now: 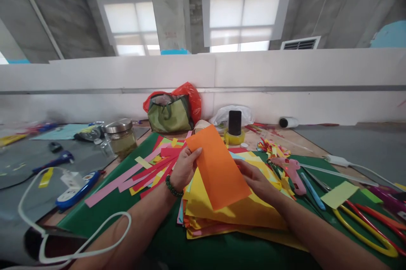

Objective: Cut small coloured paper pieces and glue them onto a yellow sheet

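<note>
In front of me I hold up a rectangular orange sheet of paper (218, 168), tilted to the left at its top. My left hand (186, 164), with a dark green bead bracelet on the wrist, pinches its upper left edge with the thumb on the face. At its right edge is my right hand (256, 179), closed on the paper with the fingertips partly hidden behind it. Beneath the sheet lies a thick stack of yellow paper (203, 208) with some pink and orange layers. Red, pink and yellow paper strips (158, 166) lie loose to the left.
A pink glue gun (294, 173) and yellow-handled scissors (364, 236) lie right on the green mat (104, 206). A phone (234, 123) stands on yellow tape behind. At left are a glass jar (122, 139), a blue power strip (78, 189) and a looping white cable (119, 215).
</note>
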`<state>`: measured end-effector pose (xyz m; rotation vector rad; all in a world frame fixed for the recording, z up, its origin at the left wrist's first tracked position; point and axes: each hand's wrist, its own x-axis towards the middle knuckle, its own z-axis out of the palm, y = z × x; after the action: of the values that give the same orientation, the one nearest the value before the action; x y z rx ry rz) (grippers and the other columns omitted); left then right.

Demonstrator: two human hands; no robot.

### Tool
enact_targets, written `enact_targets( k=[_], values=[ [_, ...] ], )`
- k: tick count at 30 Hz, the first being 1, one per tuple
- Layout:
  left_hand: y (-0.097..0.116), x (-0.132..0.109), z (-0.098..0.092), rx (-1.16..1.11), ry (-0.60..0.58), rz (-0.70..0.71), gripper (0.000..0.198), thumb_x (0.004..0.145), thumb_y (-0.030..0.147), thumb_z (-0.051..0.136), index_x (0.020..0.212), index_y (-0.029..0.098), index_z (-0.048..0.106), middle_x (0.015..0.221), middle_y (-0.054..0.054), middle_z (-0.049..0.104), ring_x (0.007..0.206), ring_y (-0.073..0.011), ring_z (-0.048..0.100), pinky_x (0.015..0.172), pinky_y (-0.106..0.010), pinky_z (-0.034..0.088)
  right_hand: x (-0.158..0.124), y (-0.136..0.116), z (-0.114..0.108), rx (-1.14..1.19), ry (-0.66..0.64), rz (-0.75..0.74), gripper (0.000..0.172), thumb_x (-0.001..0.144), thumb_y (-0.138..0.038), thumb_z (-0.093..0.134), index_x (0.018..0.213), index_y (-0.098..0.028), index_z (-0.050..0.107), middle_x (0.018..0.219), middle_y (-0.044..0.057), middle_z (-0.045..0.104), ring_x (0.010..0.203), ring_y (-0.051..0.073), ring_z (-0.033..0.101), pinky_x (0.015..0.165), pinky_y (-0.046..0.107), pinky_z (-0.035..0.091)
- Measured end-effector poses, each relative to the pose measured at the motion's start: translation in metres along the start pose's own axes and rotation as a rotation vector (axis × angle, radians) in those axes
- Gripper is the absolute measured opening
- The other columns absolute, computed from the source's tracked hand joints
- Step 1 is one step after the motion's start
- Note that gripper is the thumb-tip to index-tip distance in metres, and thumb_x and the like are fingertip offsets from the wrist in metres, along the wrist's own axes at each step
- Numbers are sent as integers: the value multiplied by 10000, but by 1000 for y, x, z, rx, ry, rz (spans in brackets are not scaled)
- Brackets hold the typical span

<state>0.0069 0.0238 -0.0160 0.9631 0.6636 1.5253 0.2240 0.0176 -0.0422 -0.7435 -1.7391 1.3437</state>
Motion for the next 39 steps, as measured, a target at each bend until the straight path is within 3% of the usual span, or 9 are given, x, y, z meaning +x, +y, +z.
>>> enact_targets(
  k=[3, 8, 14, 18, 24, 28, 33, 36, 39],
  values=[
    [-3, 2, -1, 1, 18, 9, 295, 606, 271, 803, 858, 166, 693, 945, -65, 751, 877, -219, 701, 813, -308, 552, -2, 1, -7, 79, 54, 98, 605, 868, -624, 416, 1248, -164, 511, 889, 92, 695, 845, 232, 666, 741, 375, 522],
    [-6, 5, -1, 17, 54, -10, 305, 599, 243, 807, 866, 159, 687, 899, -55, 754, 839, -204, 702, 781, -290, 555, -4, -3, -6, -116, 60, 27, 631, 750, -507, 676, 1251, -164, 504, 509, -94, 434, 489, 106, 465, 513, 234, 412],
    [5, 16, -10, 10, 163, 10, 198, 586, 183, 798, 737, 150, 674, 782, -40, 747, 760, -180, 694, 720, -252, 554, 0, 5, -8, -150, 150, 13, 525, 799, -568, 575, 1114, -149, 568, 556, -37, 546, 488, 124, 526, 492, 256, 453],
    [18, 29, -24, 3, 294, 74, 124, 611, 144, 760, 671, 137, 652, 676, -17, 719, 645, -131, 670, 616, -191, 528, 2, 9, -17, -482, 292, -159, 314, 837, -448, 571, 917, -159, 662, 589, 4, 593, 497, 109, 498, 484, 233, 385],
    [19, 32, -24, -3, 345, 0, 126, 634, 81, 710, 589, 127, 602, 575, 10, 673, 525, -95, 614, 540, -176, 489, -2, 11, -13, -900, -139, -190, 203, 850, -277, 573, 720, -194, 705, 584, 16, 635, 496, 105, 499, 504, 229, 320],
    [21, 25, -15, -28, 310, -35, 145, 621, 73, 704, 574, 132, 580, 560, 14, 660, 516, -96, 606, 523, -177, 479, 0, 15, -12, -963, 3, -175, 236, 881, -277, 531, 726, -194, 688, 637, 31, 665, 547, 126, 543, 531, 230, 367],
    [18, 16, -9, -37, 261, -81, 134, 611, 86, 718, 609, 133, 593, 620, 6, 687, 539, -97, 616, 535, -179, 489, 5, 16, -16, -580, 350, -311, 218, 879, -227, 478, 1034, -194, 628, 933, 59, 688, 811, 159, 655, 718, 279, 526],
    [11, 13, -7, -16, 210, -152, 117, 612, 90, 722, 680, 130, 635, 653, 2, 701, 562, -99, 626, 551, -179, 498, 3, 18, -13, -539, 252, -425, 549, 841, -132, 487, 1372, -256, 431, 1139, 80, 660, 908, 153, 673, 772, 302, 561],
    [5, 12, -6, 15, 162, -179, 144, 618, 82, 705, 748, 132, 666, 715, -17, 726, 610, -121, 652, 604, -206, 525, 0, 19, -7, -642, 113, -545, 606, 862, -85, 451, 1427, -290, 375, 1185, 79, 660, 982, 157, 669, 832, 326, 561]
  ],
)
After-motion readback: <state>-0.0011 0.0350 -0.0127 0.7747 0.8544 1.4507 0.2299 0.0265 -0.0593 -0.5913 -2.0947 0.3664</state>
